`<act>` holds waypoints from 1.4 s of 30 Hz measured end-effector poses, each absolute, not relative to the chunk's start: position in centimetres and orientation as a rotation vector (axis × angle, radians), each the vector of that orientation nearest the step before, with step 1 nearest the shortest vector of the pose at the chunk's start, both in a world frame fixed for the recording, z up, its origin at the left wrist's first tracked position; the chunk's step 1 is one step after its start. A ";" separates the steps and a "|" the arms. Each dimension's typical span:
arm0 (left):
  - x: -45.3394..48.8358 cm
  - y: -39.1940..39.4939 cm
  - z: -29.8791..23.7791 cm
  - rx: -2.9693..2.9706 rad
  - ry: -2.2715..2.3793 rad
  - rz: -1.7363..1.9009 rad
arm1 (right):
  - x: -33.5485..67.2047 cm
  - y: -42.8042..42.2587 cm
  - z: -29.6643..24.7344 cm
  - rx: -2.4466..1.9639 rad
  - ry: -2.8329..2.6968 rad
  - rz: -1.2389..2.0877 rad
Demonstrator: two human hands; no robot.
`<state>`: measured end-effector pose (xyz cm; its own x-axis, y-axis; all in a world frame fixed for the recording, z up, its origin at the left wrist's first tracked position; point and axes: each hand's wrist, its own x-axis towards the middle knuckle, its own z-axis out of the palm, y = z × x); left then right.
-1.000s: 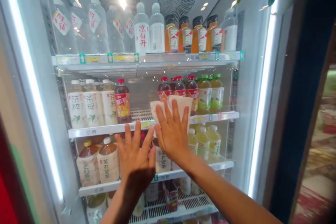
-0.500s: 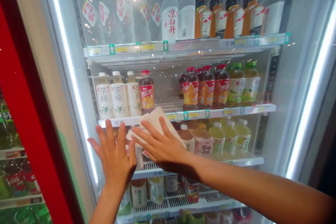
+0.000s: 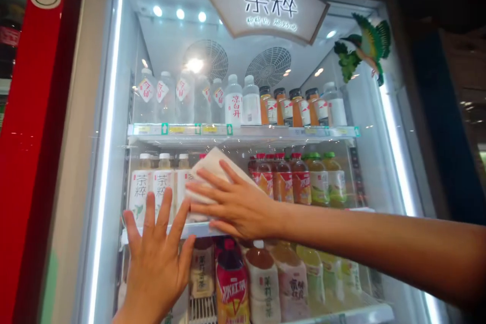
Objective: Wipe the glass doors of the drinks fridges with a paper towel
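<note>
A drinks fridge with a glass door (image 3: 304, 76) fills the view, its shelves stocked with bottles. My right hand (image 3: 231, 201) lies flat with fingers spread, pressing a folded white cloth (image 3: 208, 167) against the glass at the height of the second shelf. Below and to its left, my left hand (image 3: 154, 258) is spread flat on the glass with nothing in it. White-labelled tea bottles (image 3: 150, 187) stand behind the glass just above my left hand.
A red cabinet edge (image 3: 26, 126) and a lit white door frame (image 3: 102, 162) border the fridge on the left. A sign with characters (image 3: 266, 7) and a bird decoration (image 3: 366, 45) sit at the top. A dark frame (image 3: 433, 126) runs down the right side.
My right hand has slid the cloth left, then up the glass. My left hand moved left and stayed flat. The view pulled back and tilted up, revealing the sign.
</note>
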<state>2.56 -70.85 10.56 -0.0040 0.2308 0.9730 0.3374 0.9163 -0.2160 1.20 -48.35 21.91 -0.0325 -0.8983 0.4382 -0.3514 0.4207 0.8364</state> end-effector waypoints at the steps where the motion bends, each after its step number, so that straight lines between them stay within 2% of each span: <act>1: 2.5 -70.5 11.5 -0.468 -1.580 -0.098 | 1.0 -48.0 23.4 1.033 -1.615 -0.602; 5: 2.3 -69.2 14.2 -0.499 -1.565 -0.100 | 0.9 -45.9 26.4 0.685 -1.637 -0.427; 9: 1.7 -68.3 14.9 -0.563 -1.531 -0.032 | 1.2 -42.3 23.5 1.032 -1.550 -0.707; 11: 1.5 -67.9 15.0 -0.585 -1.521 0.003 | 0.7 -39.9 23.9 1.086 -1.547 -0.780; 16: 1.4 -66.2 15.7 -0.573 -1.525 0.033 | -0.4 -34.6 27.7 0.584 -1.618 -0.386; 18: 1.3 -64.8 15.9 -0.600 -1.517 0.044 | 0.0 -33.5 26.0 0.594 -1.615 -0.378; 22: 1.0 -61.2 16.0 -0.669 -1.484 0.066 | 1.0 -31.0 20.9 0.951 -1.606 -0.669; 24: 1.0 -59.4 16.3 -0.701 -1.476 0.074 | 0.9 -28.8 21.2 0.945 -1.608 -0.661; 28: 1.5 -56.1 17.7 -0.748 -1.468 0.112 | 0.0 -24.6 24.0 0.549 -1.626 -0.328; 30: 1.8 -54.7 18.5 -0.763 -1.464 0.144 | 0.1 -23.9 23.0 0.475 -1.648 -0.271; 35: 2.2 -51.5 20.4 -0.786 -1.448 0.226 | 0.6 -21.8 19.8 0.846 -1.705 -0.573; 39: 2.2 -49.9 21.0 -0.790 -1.463 0.262 | -0.8 -17.7 22.9 0.426 -1.556 -0.217; 42: 2.2 -49.7 20.7 -0.790 -1.463 0.282 | -1.1 -17.9 21.6 0.348 -1.533 -0.128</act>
<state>2.16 -49.73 20.70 0.1295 0.6195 0.7743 0.2874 0.7239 -0.6272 -1.10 -17.95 21.56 0.0429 -0.2969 0.9539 -0.1347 0.9444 0.3000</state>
